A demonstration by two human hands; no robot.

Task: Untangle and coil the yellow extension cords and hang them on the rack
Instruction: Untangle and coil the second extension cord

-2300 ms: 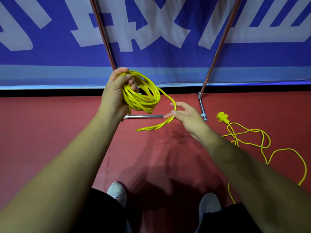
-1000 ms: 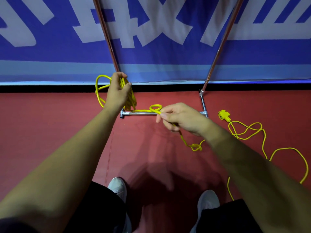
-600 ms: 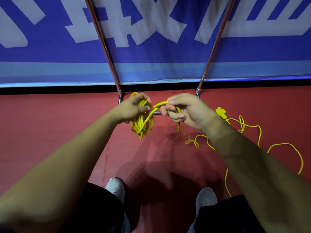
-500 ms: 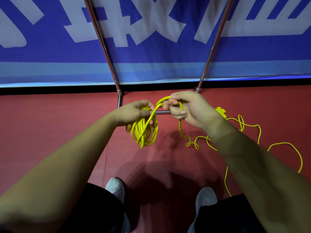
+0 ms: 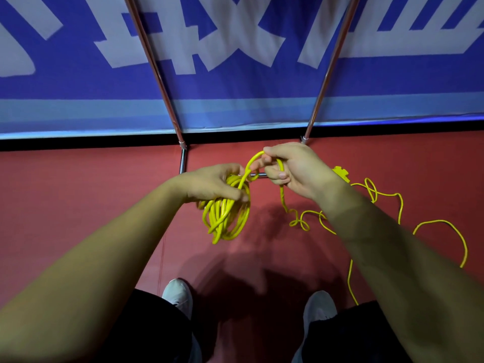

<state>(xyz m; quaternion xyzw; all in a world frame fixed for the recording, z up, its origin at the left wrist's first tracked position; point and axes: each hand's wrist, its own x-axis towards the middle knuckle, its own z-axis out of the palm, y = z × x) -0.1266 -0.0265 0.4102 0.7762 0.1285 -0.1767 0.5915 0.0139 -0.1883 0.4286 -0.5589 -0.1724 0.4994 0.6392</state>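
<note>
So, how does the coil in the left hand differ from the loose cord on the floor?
The coil is wound in tight loops; the loose cord sprawls in wide, kinked curves. The coil hangs from the left hand; the loose cord lies on the red floor. The coil is compact; the loose cord spreads far right. Both are yellow, and a strand through the right hand joins them.

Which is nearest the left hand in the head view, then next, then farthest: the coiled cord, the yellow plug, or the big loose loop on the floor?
1. coiled cord: gripped in the left hand itself.
2. yellow plug: on the floor, past the right hand.
3. big loose loop: on the floor, far right.
</note>
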